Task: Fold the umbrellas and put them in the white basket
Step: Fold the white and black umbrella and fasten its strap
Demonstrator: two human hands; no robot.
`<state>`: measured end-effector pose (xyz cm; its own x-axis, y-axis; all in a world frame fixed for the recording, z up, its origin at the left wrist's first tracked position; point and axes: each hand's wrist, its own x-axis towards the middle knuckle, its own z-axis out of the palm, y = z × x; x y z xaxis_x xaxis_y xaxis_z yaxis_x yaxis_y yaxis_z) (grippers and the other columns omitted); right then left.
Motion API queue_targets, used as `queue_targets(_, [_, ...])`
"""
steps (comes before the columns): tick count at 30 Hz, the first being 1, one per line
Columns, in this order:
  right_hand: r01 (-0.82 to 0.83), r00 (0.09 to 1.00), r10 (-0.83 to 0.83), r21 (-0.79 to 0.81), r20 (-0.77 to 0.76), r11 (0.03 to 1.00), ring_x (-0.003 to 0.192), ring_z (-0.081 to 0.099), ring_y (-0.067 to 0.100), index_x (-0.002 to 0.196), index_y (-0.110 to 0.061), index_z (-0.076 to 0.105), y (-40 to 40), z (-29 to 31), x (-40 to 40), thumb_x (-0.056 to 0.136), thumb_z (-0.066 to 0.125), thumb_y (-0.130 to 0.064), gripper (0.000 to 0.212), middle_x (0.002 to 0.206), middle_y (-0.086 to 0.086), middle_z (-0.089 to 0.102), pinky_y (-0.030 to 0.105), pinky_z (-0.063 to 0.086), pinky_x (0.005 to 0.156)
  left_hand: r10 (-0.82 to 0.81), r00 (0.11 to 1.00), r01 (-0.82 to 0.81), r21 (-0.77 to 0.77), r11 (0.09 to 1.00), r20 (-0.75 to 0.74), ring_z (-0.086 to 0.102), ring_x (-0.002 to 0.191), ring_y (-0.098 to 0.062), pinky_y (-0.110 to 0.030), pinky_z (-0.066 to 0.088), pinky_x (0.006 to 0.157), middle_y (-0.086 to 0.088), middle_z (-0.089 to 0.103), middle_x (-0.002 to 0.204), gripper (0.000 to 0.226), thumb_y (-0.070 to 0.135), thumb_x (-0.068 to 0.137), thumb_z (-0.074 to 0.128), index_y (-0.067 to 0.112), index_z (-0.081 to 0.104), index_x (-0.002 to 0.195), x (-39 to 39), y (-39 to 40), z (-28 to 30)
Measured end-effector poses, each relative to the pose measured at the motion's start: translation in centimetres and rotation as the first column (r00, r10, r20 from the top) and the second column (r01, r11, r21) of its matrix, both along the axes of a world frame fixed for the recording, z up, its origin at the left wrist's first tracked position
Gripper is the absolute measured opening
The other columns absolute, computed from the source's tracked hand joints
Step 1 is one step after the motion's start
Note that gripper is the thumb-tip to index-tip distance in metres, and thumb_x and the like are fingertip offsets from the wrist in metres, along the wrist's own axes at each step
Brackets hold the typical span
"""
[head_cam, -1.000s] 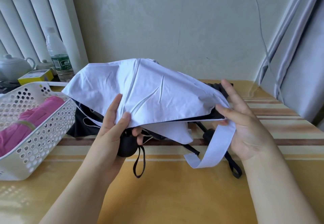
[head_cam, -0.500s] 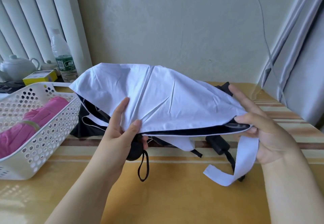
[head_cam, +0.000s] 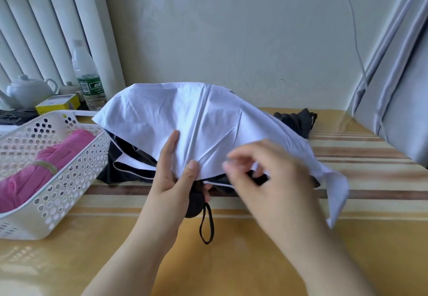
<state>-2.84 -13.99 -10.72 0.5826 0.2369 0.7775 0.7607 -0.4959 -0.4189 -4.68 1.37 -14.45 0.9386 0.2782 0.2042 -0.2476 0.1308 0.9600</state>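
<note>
A collapsed umbrella (head_cam: pixel 185 119) with white outer cloth and black lining lies loosely bunched over the table's middle. My left hand (head_cam: pixel 176 180) grips it near the black handle (head_cam: pixel 195 205), thumb pressed on the cloth; a black wrist loop (head_cam: pixel 206 226) dangles below. My right hand (head_cam: pixel 261 180) is blurred and pinches the cloth's lower edge beside the left hand. The white closing strap (head_cam: pixel 335 193) hangs off to the right. The white perforated basket (head_cam: pixel 64 198) stands at the left and holds a folded pink umbrella (head_cam: pixel 41 170). A black umbrella (head_cam: pixel 298 122) lies behind at the right.
A water bottle (head_cam: pixel 86 78), a white teapot (head_cam: pixel 27 90) and a yellow box (head_cam: pixel 58 103) stand at the back left. Curtains hang at the left and the right (head_cam: pixel 398 87). The yellow striped table (head_cam: pixel 231 261) extends toward me.
My right hand left the cloth's right end and moved left to the edge beside my left hand. The white strap dropped loose on the right. The left hand kept its grip.
</note>
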Motion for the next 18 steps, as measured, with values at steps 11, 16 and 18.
queue_targets(11, [-0.156, 0.883, 0.112, -0.058, -0.456, 0.986, 0.095, 0.062, -0.002, 0.100, -0.034, 0.074, 1.1, -1.7, 0.3, 0.091, 0.062, -0.019, 0.021, 0.092, -0.014, 0.069, 0.009, 0.046, 0.083, -0.060, 0.997, 0.060, 0.008, 0.998, -0.046, 0.064, 0.066, -0.022, -0.037, 0.053, 0.071, -0.006, 0.066, 0.075, 0.048, 0.046, 0.082, 0.049, 0.062, 0.041, 0.127, -0.1, 0.0, -0.2])
queue_targets(16, [-0.094, 0.978, 0.078, -0.075, -0.193, 0.993, 0.090, 0.060, -0.002, 0.104, -0.024, 0.074, -0.6, -0.1, 0.5, 0.090, 0.059, -0.023, 0.020, 0.093, -0.012, 0.069, 0.004, 0.040, 0.080, -0.029, 0.999, 0.027, -0.032, 0.999, -0.042, 0.055, 0.054, -0.012, -0.037, 0.046, 0.070, 0.000, 0.053, 0.059, 0.050, 0.027, 0.089, 0.052, 0.053, 0.045, 0.131, 0.2, 0.2, -0.4])
queue_targets(18, [0.211, 0.977, -0.211, 0.046, 0.009, 0.976, 0.098, 0.053, 0.008, 0.110, -0.018, 0.069, -2.9, 0.6, 1.9, 0.090, 0.055, -0.031, 0.027, 0.101, -0.009, 0.062, 0.013, 0.037, 0.088, -0.022, 0.999, 0.021, -0.024, 0.999, -0.049, 0.054, 0.052, -0.011, -0.038, 0.046, 0.072, 0.002, 0.049, 0.055, 0.049, 0.024, 0.093, 0.051, 0.053, 0.045, 0.131, 0.3, 0.4, -0.5])
